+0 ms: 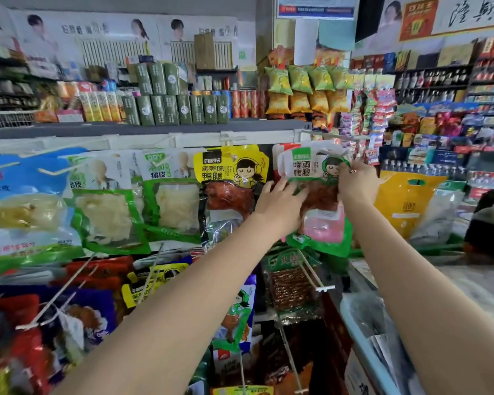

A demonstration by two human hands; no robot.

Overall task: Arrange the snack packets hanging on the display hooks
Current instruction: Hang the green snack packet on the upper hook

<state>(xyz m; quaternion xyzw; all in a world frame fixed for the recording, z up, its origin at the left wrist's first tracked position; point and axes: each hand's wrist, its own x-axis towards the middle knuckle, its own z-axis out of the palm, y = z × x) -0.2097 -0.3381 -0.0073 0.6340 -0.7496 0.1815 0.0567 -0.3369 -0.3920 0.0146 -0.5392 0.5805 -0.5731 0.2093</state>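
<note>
A green-and-white duck leg packet [307, 166] hangs at the right end of the top row of hooks. My left hand [280, 202] lies on its left side, fingers extended over the front. My right hand [355, 181] pinches its upper right edge. A yellow duck leg packet [230, 166] hangs just left of it on a white hook [231, 138]. Further left hang green-trimmed packets of pale food [171, 192] and a blue packet [26, 206].
Lower hooks carry purple, yellow and red packets [92, 312] and a brown dried-meat packet [290, 289]. An orange bag [405, 203] stands to the right behind a counter edge [362, 337]. Green boxes [180, 109] line the shelf above. Chip bags [303, 89] hang further back.
</note>
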